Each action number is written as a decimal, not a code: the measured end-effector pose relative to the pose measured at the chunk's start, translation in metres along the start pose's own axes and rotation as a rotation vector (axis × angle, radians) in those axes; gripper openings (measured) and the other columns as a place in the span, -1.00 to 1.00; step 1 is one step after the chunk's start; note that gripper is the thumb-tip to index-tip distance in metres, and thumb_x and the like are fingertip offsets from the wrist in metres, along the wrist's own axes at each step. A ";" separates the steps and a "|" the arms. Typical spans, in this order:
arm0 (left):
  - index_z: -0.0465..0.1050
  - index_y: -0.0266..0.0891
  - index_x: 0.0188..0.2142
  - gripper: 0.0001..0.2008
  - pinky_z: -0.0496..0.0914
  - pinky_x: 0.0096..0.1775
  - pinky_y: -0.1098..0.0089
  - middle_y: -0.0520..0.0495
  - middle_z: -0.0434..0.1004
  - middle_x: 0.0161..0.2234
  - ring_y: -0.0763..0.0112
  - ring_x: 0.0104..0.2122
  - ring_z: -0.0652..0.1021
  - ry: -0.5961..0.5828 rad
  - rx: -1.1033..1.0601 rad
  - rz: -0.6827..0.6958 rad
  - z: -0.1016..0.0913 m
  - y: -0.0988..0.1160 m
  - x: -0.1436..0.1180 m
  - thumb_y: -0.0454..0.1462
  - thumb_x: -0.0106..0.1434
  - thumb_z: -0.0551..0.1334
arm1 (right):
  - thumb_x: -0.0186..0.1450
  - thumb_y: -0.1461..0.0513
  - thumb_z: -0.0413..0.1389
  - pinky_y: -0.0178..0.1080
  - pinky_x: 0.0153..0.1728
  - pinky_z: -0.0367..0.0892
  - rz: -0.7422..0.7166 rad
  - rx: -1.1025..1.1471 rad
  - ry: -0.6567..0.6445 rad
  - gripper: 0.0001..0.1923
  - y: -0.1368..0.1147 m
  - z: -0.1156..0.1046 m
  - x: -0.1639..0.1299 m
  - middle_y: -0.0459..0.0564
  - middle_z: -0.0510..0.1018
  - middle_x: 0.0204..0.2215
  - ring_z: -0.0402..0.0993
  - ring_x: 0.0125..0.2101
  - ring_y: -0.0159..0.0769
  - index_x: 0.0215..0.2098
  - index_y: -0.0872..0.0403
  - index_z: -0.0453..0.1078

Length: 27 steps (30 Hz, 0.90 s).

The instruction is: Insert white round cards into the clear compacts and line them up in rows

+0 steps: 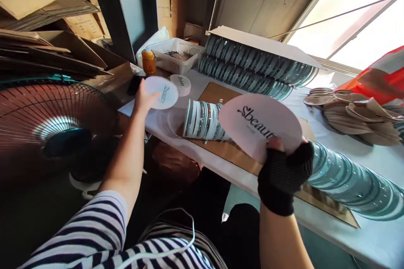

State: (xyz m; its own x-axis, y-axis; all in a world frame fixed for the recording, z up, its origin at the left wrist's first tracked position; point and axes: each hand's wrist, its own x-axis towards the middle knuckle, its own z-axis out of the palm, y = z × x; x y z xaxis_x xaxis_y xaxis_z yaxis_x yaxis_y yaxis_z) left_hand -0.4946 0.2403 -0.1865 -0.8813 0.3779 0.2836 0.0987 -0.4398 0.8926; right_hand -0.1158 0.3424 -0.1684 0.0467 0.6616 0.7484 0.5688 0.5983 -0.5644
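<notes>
Bare and stretched out to the left, my left hand (145, 98) grips a white round printed card (166, 92) by its near edge. My right hand (285, 172), in a black fingerless glove, holds up a larger pale disc (259, 119) with "beauty" lettering, pinched at its lower right edge. Just beyond the left card lies a stack of small round printed cards (181, 85). Between my hands, a row of clear round cases with white bands (203, 119) rests on its side on a brown cardboard sheet (221, 151). The right disc hides the end of that row.
A longer row of clear round cases (356, 183) runs to the right. Behind stand packed cases (249, 61) under a cardboard flap, a white basket (176, 67) and an orange bottle (148, 62). Cardboard discs (353, 113) are piled at right. A fan (57, 130) stands at left.
</notes>
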 end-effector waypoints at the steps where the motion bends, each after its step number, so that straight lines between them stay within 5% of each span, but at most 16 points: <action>1: 0.24 -0.10 0.17 -0.18 -0.45 0.34 0.01 0.02 -0.04 0.38 0.06 0.39 -0.20 0.030 0.089 -0.016 -0.016 -0.006 0.000 -0.47 -0.09 0.44 | 0.26 -0.07 0.03 -0.07 -0.36 0.40 -0.044 -0.033 0.025 -0.59 0.001 -0.004 -0.008 0.11 0.49 -0.36 0.43 -0.39 -0.13 -0.19 0.10 0.35; 4: 0.41 -0.06 0.00 -0.37 -0.64 0.27 0.02 0.15 -0.18 0.41 -0.04 0.38 -0.38 0.058 0.343 0.058 -0.029 -0.021 -0.018 -0.27 -0.09 0.52 | 0.30 0.03 0.02 -0.11 -0.34 0.43 -0.202 -0.049 -0.026 -0.66 -0.004 -0.009 -0.033 0.15 0.52 -0.29 0.49 -0.34 -0.12 -0.10 0.08 0.36; 6: 0.41 -0.04 0.02 -0.43 -0.62 0.28 0.08 0.18 -0.20 0.41 0.06 0.39 -0.33 0.006 0.450 0.219 -0.013 -0.025 -0.033 -0.14 0.01 0.48 | 0.32 0.08 0.01 -0.14 -0.32 0.45 -0.250 -0.036 -0.103 -0.66 -0.013 -0.007 -0.044 0.16 0.53 -0.22 0.52 -0.29 -0.12 -0.01 0.05 0.35; 9: 0.42 -0.08 0.08 -0.50 -0.35 0.34 0.17 0.00 0.03 0.37 0.20 0.39 -0.12 -0.192 0.349 0.405 0.030 -0.025 -0.046 -0.11 0.14 0.39 | 0.35 0.10 -0.04 -0.16 -0.28 0.46 -0.293 -0.003 -0.239 -0.64 -0.032 0.004 -0.052 0.13 0.55 -0.17 0.54 -0.25 -0.14 0.06 0.01 0.35; 13: 0.54 -0.09 -0.10 -0.71 0.05 0.28 0.22 -0.12 0.39 0.18 0.16 0.28 0.25 -0.419 0.057 0.141 0.076 -0.031 -0.056 -0.18 0.16 0.33 | 0.35 0.19 -0.11 -0.19 -0.18 0.45 -0.326 -0.017 -0.439 -0.57 -0.057 0.043 -0.054 0.12 0.58 -0.13 0.55 -0.24 -0.19 0.15 0.06 0.31; 18: 0.57 -0.11 -0.17 -0.70 0.36 0.03 0.30 -0.05 0.50 0.02 0.23 -0.07 0.52 -0.324 -0.046 -0.010 0.091 -0.042 -0.065 -0.31 0.16 0.13 | 0.35 0.23 -0.10 -0.23 -0.24 0.38 -0.327 -0.125 -0.707 -0.48 -0.075 0.095 -0.054 0.10 0.61 -0.19 0.56 -0.33 -0.21 0.28 0.07 0.16; 22: 0.56 -0.10 -0.19 -0.75 0.39 0.01 0.27 -0.05 0.56 -0.16 0.21 -0.12 0.55 -0.290 -0.118 -0.135 0.091 -0.043 -0.063 -0.31 0.13 0.21 | 0.41 0.10 -0.14 -0.25 -0.36 0.31 -0.244 -0.214 -0.766 -0.58 -0.078 0.099 -0.049 0.06 0.61 -0.36 0.55 -0.39 -0.17 0.14 0.05 0.28; 27: 0.54 -0.11 -0.15 -0.73 0.40 -0.05 0.29 -0.06 0.53 -0.31 0.25 -0.24 0.56 -0.324 -0.154 -0.163 0.091 -0.045 -0.063 -0.27 0.13 0.23 | 0.43 0.13 -0.18 -0.29 -0.34 0.29 -0.211 -0.240 -0.802 -0.66 -0.081 0.100 -0.040 0.07 0.61 -0.31 0.57 -0.33 -0.21 -0.09 0.06 0.39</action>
State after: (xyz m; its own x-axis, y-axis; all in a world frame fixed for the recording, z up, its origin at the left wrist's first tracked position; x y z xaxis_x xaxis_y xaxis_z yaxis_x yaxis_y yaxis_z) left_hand -0.4011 0.3104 -0.2123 -0.6860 0.6792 0.2607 -0.1226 -0.4612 0.8788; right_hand -0.2461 0.3129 -0.1879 -0.6218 0.7207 0.3065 0.6624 0.6928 -0.2850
